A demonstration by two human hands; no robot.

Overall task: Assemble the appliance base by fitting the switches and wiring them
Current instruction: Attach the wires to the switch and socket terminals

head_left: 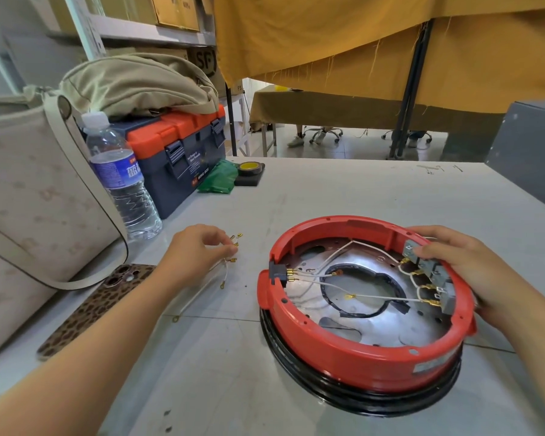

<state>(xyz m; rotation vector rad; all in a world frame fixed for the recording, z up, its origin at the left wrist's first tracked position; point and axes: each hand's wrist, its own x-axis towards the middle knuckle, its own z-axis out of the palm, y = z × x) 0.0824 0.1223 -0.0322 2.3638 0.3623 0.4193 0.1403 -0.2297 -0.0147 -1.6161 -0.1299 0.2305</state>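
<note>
A round red appliance base with a black lower ring lies open side up on the grey table. Inside it, white wires run from a black socket on the left wall to grey switches along the right wall. My right hand holds the right rim, its fingers curled over the switches. My left hand reaches to a loose bundle of white wires with brass terminals on the table, and its fingertips pinch them.
A phone in a leopard case lies by my left forearm. A beige bag, a water bottle and an orange-and-blue toolbox stand at the left. Green packets and a tape roll lie behind.
</note>
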